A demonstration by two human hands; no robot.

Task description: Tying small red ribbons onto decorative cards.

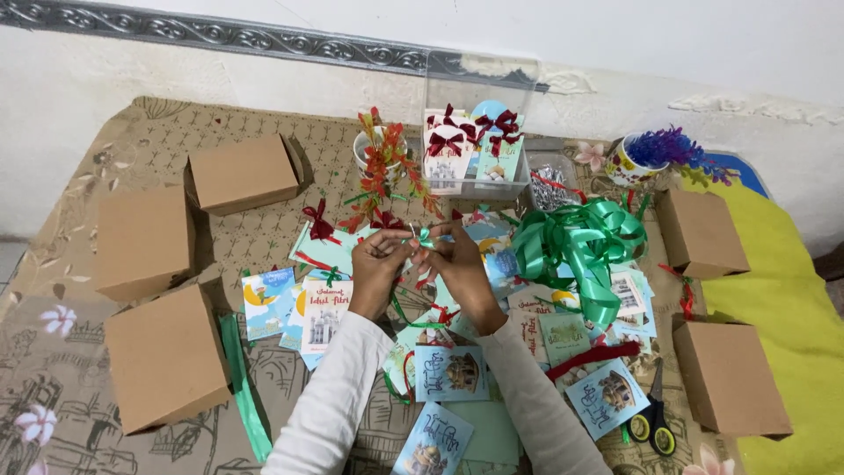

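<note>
Left hand (pixel 376 264) and right hand (pixel 454 261) meeting at centre, fingertips of both pinching a small green ribbon bow (pixel 424 237) between them, held just above the scattered cards. White sleeves running down to bottom edge.

Lying under and around the hands: many small greeting cards (pixel 449 373) in blue and pale green, some overlapping, loose red and green ribbon pieces mixed in. Sitting just right of the hands: big tangle of green ribbon (pixel 580 241). Resting near the bottom right: scissors (pixel 654 423) with yellow-black handles, blades pointing up. Lying left of the sleeves: flat green ribbon strip (pixel 242 391).

Standing behind the hands: clear plastic box (pixel 479 132) holding cards with dark red bows, lid tilted up. Left of it, white cup with red-orange leaf sprigs (pixel 380 163). Far right, patterned cup with purple sprigs (pixel 655 154).

Standing on the patterned beige mat (pixel 132 123): three brown cardboard boxes (pixel 163 356) at left, two more at right (pixel 728 378), beside a yellow cloth (pixel 787 299).
</note>
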